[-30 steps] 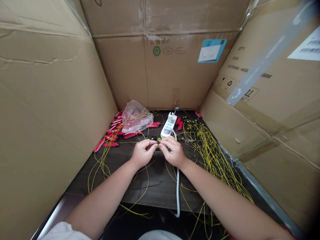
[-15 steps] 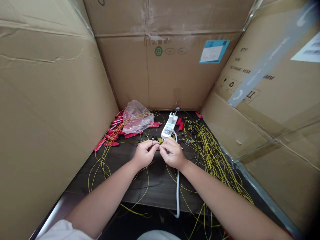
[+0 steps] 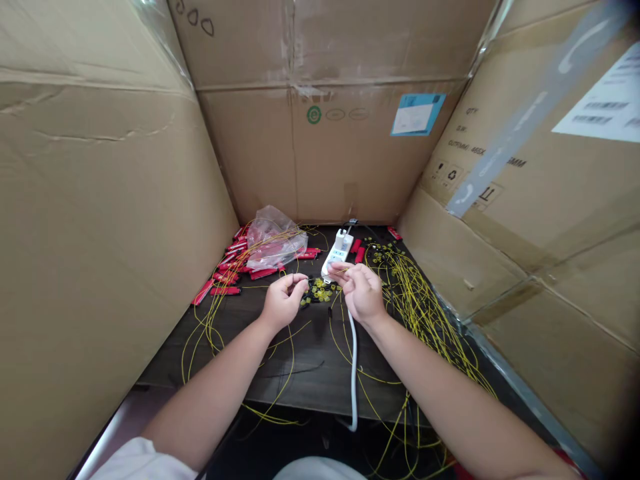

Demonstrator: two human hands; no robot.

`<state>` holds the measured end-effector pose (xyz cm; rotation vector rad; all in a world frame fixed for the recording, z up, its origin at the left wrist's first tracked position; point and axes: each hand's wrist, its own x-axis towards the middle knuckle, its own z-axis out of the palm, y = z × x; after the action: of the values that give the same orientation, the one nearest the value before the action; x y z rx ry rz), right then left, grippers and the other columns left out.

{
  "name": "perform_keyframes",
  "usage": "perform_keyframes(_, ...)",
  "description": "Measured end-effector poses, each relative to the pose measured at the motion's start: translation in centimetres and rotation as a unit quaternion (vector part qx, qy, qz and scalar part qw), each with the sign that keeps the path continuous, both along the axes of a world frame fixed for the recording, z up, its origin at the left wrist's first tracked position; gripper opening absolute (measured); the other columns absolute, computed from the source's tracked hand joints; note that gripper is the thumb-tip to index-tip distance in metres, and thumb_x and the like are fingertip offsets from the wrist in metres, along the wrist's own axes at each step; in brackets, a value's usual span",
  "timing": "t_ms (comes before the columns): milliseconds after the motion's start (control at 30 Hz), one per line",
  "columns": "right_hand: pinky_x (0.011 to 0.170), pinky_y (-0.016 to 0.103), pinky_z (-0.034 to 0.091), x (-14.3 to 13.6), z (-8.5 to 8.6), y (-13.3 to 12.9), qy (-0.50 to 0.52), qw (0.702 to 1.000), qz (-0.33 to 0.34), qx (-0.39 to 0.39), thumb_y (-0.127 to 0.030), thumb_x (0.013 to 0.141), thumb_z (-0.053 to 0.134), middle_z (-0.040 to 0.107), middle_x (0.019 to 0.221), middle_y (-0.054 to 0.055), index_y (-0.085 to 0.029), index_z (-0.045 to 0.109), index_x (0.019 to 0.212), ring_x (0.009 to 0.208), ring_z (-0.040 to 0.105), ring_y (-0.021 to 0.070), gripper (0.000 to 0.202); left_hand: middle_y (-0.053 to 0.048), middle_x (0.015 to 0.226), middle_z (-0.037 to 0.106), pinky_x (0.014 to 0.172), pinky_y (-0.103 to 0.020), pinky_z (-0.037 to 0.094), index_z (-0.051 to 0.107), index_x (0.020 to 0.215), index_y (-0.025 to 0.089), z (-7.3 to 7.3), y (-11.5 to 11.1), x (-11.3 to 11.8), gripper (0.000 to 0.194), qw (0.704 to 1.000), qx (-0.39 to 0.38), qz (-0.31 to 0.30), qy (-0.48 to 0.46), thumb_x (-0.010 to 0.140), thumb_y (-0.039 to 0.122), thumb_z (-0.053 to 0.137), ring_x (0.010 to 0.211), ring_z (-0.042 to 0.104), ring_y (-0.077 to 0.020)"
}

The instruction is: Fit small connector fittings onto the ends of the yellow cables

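My left hand is closed in a pinch, thumb against forefinger, on a thin yellow wire that trails down below it. Across from it, my right hand has its thumb and fingers drawn together beside the power strip; whatever lies between them is too small to make out. A pile of small yellow and black parts lies on the dark table between the hands. The white power strip stands just beyond, with a plug in it.
Red blocks and a clear plastic bag lie at the left. A tangle of yellow wires spreads along the right. A white cable runs off the front edge. Cardboard walls enclose three sides.
My hands have moved apart from where they met, the right one shifting right and turning. The pile of yellow parts now shows between them. The view has shifted slightly.
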<state>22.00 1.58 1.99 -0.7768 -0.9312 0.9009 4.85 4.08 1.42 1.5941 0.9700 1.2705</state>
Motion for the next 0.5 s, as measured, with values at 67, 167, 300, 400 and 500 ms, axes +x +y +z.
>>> perform_keyframes(67,0.076,0.043,0.055,0.4,1.0,0.3,0.104,0.993,0.045,-0.030,-0.024,0.071,0.056,0.067,0.077,0.006,-0.017,0.047,0.064,0.070,0.064,0.0187,0.013,-0.004,0.070,0.067,0.061,-0.023,0.049,0.068,0.083,0.013,0.3,-0.2,-0.1,0.026,1.000,-0.005,-0.010,-0.008,0.076,0.038,0.064,0.063,0.061,-0.0117)
perform_keyframes(167,0.075,0.042,0.057,1.1,3.0,0.6,0.150,0.987,0.047,-0.036,-0.024,0.068,0.057,0.060,0.063,0.001,-0.018,0.044,0.063,0.059,0.059,0.0142,0.015,-0.003,0.071,0.065,0.049,-0.019,0.042,0.066,0.084,0.013,0.6,-0.4,-0.2,0.027,0.999,-0.025,-0.028,-0.039,0.076,0.039,0.065,0.053,0.053,-0.0078)
perform_keyframes(300,0.077,0.038,0.058,1.4,7.0,0.7,0.165,0.985,0.045,-0.001,-0.024,0.070,0.056,0.047,0.057,-0.003,-0.019,0.037,0.064,0.053,0.049,0.0093,0.020,0.003,0.058,0.053,0.039,-0.017,0.026,0.062,0.081,0.013,1.1,-0.8,-0.2,0.026,0.978,-0.100,-0.086,-0.159,0.074,0.038,0.067,0.040,0.034,-0.0024)
perform_keyframes(400,0.076,0.033,0.057,0.8,11.0,0.6,0.199,0.978,0.060,0.023,-0.022,0.072,0.054,0.043,0.058,-0.005,-0.019,0.035,0.066,0.053,0.047,0.0078,0.020,0.004,0.056,0.051,0.039,-0.017,0.024,0.061,0.078,0.013,2.2,-1.2,-0.1,0.027,0.953,-0.159,-0.130,-0.223,0.070,0.037,0.070,0.040,0.033,-0.0024)
perform_keyframes(500,0.068,0.027,0.056,-0.3,15.1,0.2,0.192,0.978,0.072,0.045,-0.022,0.077,0.051,0.042,0.060,-0.005,-0.019,0.034,0.069,0.050,0.043,0.0056,0.018,0.000,0.070,0.059,0.040,-0.018,0.030,0.060,0.081,0.013,3.6,-1.4,-0.5,0.031,0.945,-0.175,-0.132,-0.241,0.065,0.036,0.073,0.042,0.038,-0.0023)
